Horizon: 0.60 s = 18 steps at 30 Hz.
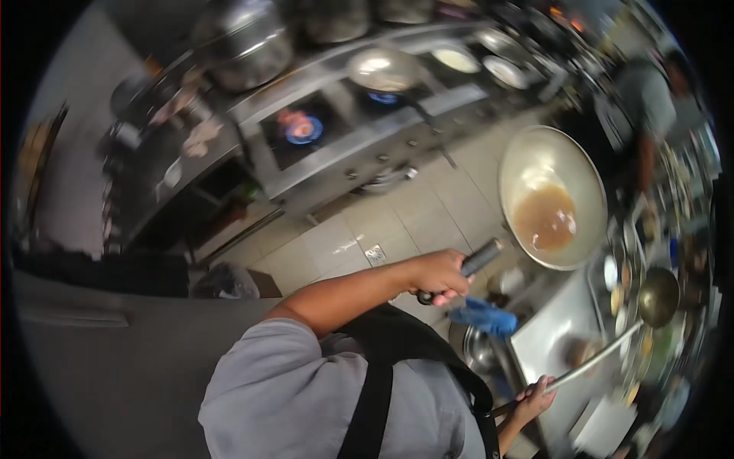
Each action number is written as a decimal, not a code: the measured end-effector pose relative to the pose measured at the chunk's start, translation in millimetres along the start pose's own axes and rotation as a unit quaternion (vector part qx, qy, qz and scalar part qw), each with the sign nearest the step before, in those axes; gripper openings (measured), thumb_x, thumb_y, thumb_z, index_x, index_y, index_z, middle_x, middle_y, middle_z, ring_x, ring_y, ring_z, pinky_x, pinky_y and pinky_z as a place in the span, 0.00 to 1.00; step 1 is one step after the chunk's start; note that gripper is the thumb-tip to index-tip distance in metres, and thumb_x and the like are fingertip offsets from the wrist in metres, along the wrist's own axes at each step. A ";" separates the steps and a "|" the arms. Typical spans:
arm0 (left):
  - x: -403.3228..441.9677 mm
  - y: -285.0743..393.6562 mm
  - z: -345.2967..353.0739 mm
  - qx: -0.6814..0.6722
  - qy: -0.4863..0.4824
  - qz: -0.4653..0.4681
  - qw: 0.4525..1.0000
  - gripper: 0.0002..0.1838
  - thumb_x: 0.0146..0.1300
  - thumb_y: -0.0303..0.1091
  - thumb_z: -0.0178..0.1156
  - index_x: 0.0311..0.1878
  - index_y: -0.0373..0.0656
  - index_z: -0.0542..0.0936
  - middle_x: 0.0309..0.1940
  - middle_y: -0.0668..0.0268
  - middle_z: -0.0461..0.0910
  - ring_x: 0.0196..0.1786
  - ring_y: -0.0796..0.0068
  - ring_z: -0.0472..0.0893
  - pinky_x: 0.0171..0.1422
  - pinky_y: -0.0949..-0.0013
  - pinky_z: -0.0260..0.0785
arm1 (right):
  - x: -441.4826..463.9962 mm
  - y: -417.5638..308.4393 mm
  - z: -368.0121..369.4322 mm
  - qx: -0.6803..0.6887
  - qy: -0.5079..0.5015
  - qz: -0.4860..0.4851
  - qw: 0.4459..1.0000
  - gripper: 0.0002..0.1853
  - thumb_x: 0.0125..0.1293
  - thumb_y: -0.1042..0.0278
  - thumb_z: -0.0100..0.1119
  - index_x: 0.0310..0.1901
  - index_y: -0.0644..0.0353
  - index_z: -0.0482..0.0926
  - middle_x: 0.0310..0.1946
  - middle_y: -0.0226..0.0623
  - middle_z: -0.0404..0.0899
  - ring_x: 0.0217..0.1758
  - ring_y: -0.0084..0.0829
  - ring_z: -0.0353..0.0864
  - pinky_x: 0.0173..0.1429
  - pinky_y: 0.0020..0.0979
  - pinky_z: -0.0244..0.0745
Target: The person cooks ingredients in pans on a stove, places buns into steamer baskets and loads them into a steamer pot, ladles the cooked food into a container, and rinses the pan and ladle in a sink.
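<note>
My left hand (443,277) is wrapped round the dark handle (482,257) of a wok (524,149), which is held up in the air over the floor and the counter edge. Brown liquid (544,218) pools inside the wok. Just below that hand is a blue cloth (489,317); I cannot tell whether the fingers touch it. Lower right, my right hand (537,399) grips the long handle of a ladle (659,297). The ladle's bowl is out to the right of the wok, apart from it, and its contents are unclear.
A stove runs along the top, with a lit burner (303,128) and another wok (382,70) over a blue flame. A large steel pot (248,50) stands behind. To the right is a steel counter (547,329) with blurred dishes. A co-worker (638,103) stands at upper right.
</note>
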<state>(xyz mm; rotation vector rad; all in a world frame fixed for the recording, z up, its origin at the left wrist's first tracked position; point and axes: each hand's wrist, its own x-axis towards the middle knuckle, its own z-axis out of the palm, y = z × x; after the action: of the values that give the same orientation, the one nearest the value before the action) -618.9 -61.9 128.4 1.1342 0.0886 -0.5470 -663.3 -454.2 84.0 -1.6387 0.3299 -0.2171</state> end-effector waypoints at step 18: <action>-240.7 64.4 -229.2 -0.136 0.453 0.279 0.836 0.07 0.53 0.24 0.56 0.29 0.42 0.66 0.11 0.67 0.69 0.09 0.77 0.69 0.15 0.71 0.61 | 25.2 -65.7 499.6 0.053 -0.580 0.036 0.812 0.12 0.63 0.72 0.59 0.36 0.59 0.63 0.10 0.26 0.60 0.06 0.18 0.59 0.09 0.21 0.57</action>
<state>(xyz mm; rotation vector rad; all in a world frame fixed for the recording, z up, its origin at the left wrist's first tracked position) -751.1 247.7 163.9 0.9879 0.6173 0.5523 -467.3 10.4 100.0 -1.3642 -0.5564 0.8100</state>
